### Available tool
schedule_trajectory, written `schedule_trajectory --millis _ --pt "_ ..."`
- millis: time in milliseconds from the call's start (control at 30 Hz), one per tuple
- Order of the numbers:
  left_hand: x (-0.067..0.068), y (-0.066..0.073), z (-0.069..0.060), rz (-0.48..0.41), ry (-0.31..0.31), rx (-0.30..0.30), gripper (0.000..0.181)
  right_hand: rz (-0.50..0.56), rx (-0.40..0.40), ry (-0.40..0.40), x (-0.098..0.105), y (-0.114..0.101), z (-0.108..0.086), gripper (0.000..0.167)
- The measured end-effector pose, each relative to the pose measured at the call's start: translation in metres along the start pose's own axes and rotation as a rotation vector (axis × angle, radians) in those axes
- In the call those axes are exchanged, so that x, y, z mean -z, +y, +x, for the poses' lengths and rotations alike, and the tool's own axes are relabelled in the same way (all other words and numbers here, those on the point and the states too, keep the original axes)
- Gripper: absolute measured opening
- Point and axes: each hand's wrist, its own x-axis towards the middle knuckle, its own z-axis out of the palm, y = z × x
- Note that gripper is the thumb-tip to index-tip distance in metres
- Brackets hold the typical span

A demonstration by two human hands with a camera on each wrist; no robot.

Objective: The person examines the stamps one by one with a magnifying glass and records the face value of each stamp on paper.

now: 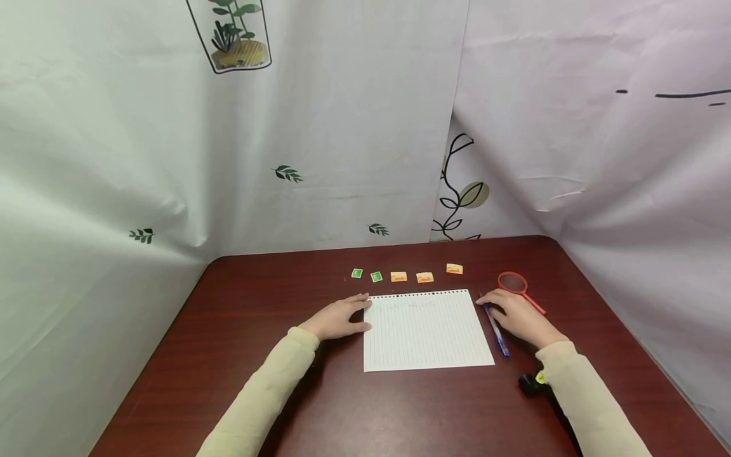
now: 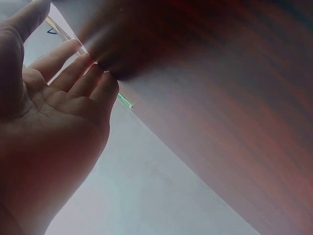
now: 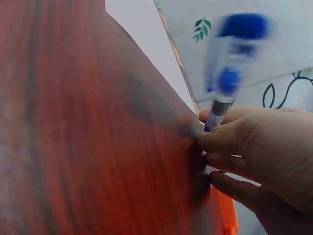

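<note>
A lined sheet of paper (image 1: 428, 336) with holes along its far edge lies on the dark red table, with faint writing near the top. At its left edge my left hand (image 1: 338, 318) rests with fingers extended, fingertips touching the paper; the left wrist view shows the palm (image 2: 58, 112) from the side. My right hand (image 1: 522, 317), just right of the paper, pinches a blue and clear pen (image 1: 498, 333) near one end between thumb and index finger. Up close in the right wrist view, the blurred blue end of the pen (image 3: 244, 27) points away from the fingers.
Behind the right hand lies a red magnifying glass (image 1: 514, 283). Two green stamp-like pieces (image 1: 375, 277) and several orange ones (image 1: 425, 277) line up beyond the paper. A small black object (image 1: 530, 384) is by the right sleeve. White printed curtains (image 1: 342, 127) surround the table.
</note>
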Motion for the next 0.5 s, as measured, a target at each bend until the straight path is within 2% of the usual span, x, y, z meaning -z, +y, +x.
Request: schedule_trajectory --millis 500 --pt "-0.0003 -0.0005 -0.0004 0.000 0.004 -0.007 0.066 0.008 -0.022 -0.006 -0.0001 -0.0010 -0.0001 0.028"
